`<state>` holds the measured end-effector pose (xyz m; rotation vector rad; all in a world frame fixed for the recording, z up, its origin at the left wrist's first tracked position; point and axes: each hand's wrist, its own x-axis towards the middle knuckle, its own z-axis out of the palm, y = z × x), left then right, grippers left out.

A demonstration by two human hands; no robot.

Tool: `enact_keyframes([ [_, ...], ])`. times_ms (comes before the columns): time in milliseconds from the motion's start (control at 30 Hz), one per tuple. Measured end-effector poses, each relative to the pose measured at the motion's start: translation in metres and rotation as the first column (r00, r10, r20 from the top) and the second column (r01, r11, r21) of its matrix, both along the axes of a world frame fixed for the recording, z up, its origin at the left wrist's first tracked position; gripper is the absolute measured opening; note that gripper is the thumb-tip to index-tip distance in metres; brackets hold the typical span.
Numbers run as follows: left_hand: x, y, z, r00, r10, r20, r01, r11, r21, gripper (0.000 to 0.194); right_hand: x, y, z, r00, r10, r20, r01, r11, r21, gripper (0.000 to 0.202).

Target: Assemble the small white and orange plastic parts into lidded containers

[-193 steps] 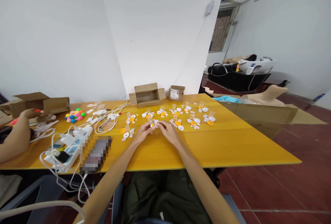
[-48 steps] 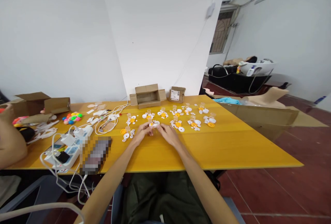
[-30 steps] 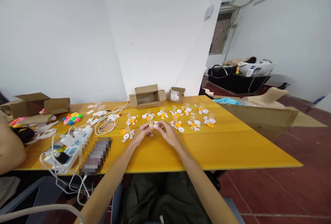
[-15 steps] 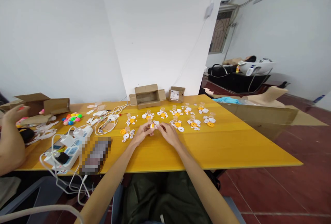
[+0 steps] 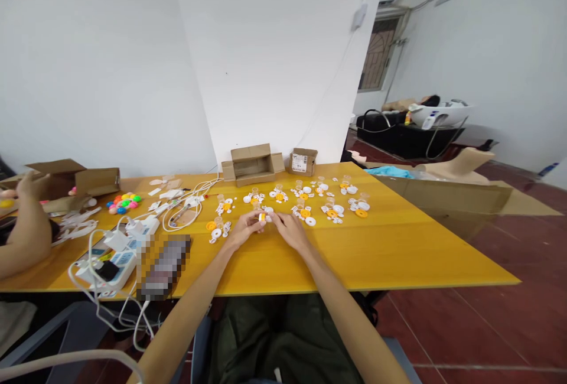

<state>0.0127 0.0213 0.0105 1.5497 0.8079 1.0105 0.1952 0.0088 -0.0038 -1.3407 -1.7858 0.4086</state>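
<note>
Over the table, my left hand is closed, pinching a small orange-and-white plastic piece between thumb and fingers. My right hand is beside it with fingers drawn together at the piece's right side; what lies between those fingertips is too small to make out. Around my hands lie groups of small parts: orange discs, white discs, clear cups and white pieces with dark marks.
Two cardboard boxes, one open and one smaller, stand against the wall. At left are a power strip with cables, a phone, coloured balls and another person's arm. A large carton stands right of the table.
My hands stay almost in place, the fingers shifting slightly around the orange-and-white piece. At left, the other person's arm has moved a little and its hand has turned.
</note>
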Motion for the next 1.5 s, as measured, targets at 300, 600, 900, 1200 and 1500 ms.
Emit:
enact_keyframes([
  [300, 0.0018, -0.0012, 0.0048, 1.0, 0.013, -0.002, -0.013, 1.0, -0.021, 0.043, -0.0054, 0.0012, -0.0021, 0.934, 0.185, -0.307, -0.181, 0.983, 0.043, 0.026],
  [600, -0.0001, 0.0011, -0.0004, 1.0, 0.001, 0.003, -0.001, 0.999, -0.035, 0.047, -0.0041, 0.0014, 0.0007, 0.934, 0.191, -0.301, -0.177, 0.982, 0.071, 0.027],
  [900, 0.0016, 0.0023, -0.0028, 1.0, -0.013, -0.014, 0.013, 0.999, -0.033, 0.049, -0.0011, 0.0019, -0.0026, 0.994, 0.019, -0.106, -0.015, 0.999, 0.046, 0.038],
  [1200, 0.0018, 0.0003, 0.0016, 0.999, 0.03, 0.012, -0.03, 0.998, -0.046, 0.045, -0.0039, 0.0029, -0.0032, 0.963, 0.086, -0.256, -0.076, 0.996, 0.049, 0.029],
  [1500, 0.0026, -0.0014, 0.0028, 0.999, 0.037, -0.006, -0.037, 0.998, -0.044, 0.045, -0.004, 0.0032, -0.0007, 0.938, 0.166, -0.303, -0.151, 0.986, 0.074, 0.032],
])
